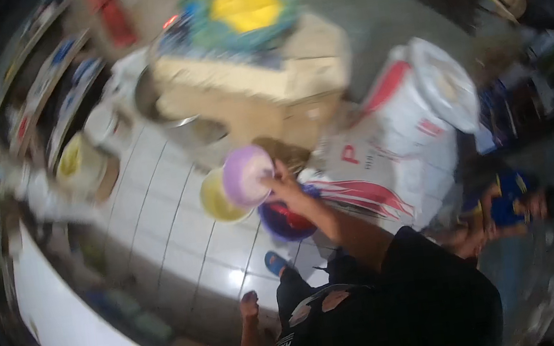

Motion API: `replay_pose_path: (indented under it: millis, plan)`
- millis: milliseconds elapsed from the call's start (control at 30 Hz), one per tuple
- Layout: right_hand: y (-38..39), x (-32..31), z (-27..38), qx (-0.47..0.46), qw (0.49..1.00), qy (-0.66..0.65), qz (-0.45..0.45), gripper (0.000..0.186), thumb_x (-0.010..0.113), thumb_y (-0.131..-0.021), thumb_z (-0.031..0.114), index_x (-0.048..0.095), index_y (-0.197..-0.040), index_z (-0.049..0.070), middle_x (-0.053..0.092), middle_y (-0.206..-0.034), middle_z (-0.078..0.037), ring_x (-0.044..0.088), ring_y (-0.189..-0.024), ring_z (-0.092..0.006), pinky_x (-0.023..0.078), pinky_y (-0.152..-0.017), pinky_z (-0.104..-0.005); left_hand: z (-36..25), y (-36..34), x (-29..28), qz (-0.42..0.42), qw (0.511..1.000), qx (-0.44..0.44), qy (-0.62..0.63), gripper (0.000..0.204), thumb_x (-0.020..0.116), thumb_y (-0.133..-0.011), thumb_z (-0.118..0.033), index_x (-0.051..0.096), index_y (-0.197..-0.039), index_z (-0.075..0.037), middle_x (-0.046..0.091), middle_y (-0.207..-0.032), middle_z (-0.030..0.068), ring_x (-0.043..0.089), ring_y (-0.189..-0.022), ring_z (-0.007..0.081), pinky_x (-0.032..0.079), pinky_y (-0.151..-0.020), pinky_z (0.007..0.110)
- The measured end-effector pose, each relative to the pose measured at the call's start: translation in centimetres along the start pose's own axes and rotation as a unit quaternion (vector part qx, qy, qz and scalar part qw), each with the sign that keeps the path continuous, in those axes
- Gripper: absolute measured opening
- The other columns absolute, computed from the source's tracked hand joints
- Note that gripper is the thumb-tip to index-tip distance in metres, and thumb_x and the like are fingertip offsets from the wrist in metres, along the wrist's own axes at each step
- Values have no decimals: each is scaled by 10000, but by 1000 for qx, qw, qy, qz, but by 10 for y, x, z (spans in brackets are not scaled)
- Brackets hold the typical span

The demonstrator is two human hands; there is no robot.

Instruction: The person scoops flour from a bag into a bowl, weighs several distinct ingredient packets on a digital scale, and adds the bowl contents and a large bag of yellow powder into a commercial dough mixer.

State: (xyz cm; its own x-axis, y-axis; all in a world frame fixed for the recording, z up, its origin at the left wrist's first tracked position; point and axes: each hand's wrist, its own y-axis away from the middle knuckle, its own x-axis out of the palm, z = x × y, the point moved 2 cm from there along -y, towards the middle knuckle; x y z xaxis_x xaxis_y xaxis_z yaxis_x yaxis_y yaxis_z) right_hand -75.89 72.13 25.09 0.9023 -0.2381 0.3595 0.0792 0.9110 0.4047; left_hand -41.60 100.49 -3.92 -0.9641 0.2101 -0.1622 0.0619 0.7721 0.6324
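right hand (283, 185) grips lilac bowl (231, 180) at rim, sensible hold; probably light, stiff (left hand (250, 305): can't tell grip)

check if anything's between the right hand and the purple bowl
Nothing visible is: the right hand appears to hold the purple bowl directly, by its near right side. The yellow container is partly hidden behind the bowl, not between them.
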Motion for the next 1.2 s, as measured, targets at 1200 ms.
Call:
replay_pose_path:
  millis: [1200]
  plan:
    - [4, -650, 301, -84, 977, 17, -195, 527, 659, -734, 288, 555, -1187, 38, 623, -1005, -131, 622, -916, -269, 505, -811, -360, -178, 60, 333, 23, 985, -168, 5, 280, 594, -883, -245, 634, -1085, -56, 656, -948, 59, 628, -797, 158, 484, -595, 283]
